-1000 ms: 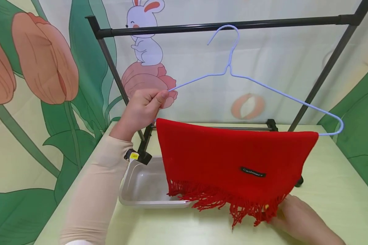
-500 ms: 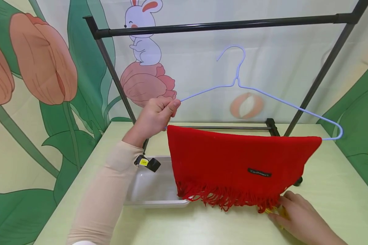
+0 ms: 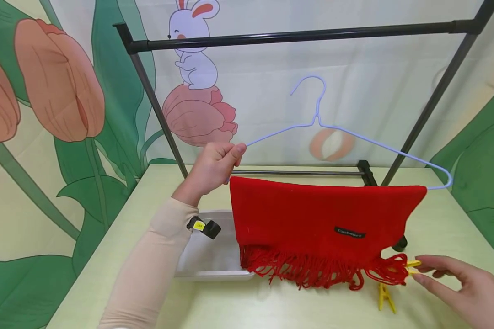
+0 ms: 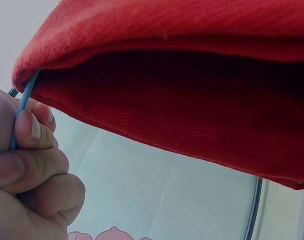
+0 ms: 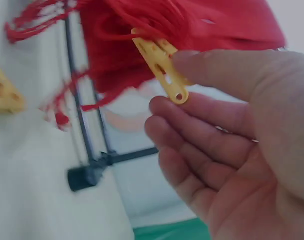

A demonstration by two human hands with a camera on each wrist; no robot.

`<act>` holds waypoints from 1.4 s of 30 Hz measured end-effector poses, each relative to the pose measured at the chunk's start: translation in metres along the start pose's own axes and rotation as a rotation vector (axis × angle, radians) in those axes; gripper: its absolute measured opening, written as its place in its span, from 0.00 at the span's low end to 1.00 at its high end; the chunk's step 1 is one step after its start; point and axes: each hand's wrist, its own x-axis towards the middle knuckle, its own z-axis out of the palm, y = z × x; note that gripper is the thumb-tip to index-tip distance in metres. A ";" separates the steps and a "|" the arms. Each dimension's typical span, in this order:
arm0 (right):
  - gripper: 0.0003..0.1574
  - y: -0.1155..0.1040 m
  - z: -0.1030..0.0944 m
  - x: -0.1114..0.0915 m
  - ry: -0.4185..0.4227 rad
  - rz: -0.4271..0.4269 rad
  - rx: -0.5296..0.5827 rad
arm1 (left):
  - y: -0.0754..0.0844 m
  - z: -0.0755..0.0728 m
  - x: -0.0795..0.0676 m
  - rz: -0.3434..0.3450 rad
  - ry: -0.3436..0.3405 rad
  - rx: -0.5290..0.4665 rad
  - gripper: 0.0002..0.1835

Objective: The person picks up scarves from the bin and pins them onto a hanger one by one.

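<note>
A red fringed scarf with a dark "Cashmere" label hangs folded over the bottom bar of a light purple wire hanger. My left hand grips the hanger's left end, fingers curled round the wire, just outside the scarf's corner. Between thumb and fingers my right hand pinches a yellow clothespin, whose far end reaches into the bunched fringe at the scarf's lower right. That fringe is drawn out sideways. A second yellow clothespin lies on the table below the fringe.
A black clothes rack stands behind the hanger, its top rail above the hook. On the pale table sits a light grey tray, partly covered by the scarf and left arm. A printed curtain hangs behind.
The hanger and scarf have come down from the rail level and shifted slightly right. My right hand has moved right from under the fringe, bringing a clothespin and some fringe into view.
</note>
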 end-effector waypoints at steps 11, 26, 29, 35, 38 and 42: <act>0.32 -0.006 -0.012 -0.003 0.485 -0.236 0.509 | -0.004 0.004 -0.004 -0.001 -0.003 -0.017 0.24; 0.20 -0.200 -0.023 0.050 0.108 -0.548 0.684 | -0.002 0.016 -0.005 -0.012 0.009 0.023 0.24; 0.15 -0.234 -0.017 0.068 0.086 -0.563 0.671 | -0.001 0.018 -0.006 -0.016 0.013 0.025 0.24; 0.09 -0.274 -0.003 0.096 0.061 -0.580 0.607 | 0.001 0.023 -0.006 -0.036 -0.003 0.052 0.24; 0.08 -0.285 0.003 0.105 0.056 -0.580 0.572 | 0.002 0.023 -0.006 -0.035 -0.002 0.069 0.24; 0.07 -0.296 0.012 0.116 0.066 -0.596 0.541 | 0.004 0.023 -0.006 -0.021 0.000 0.079 0.24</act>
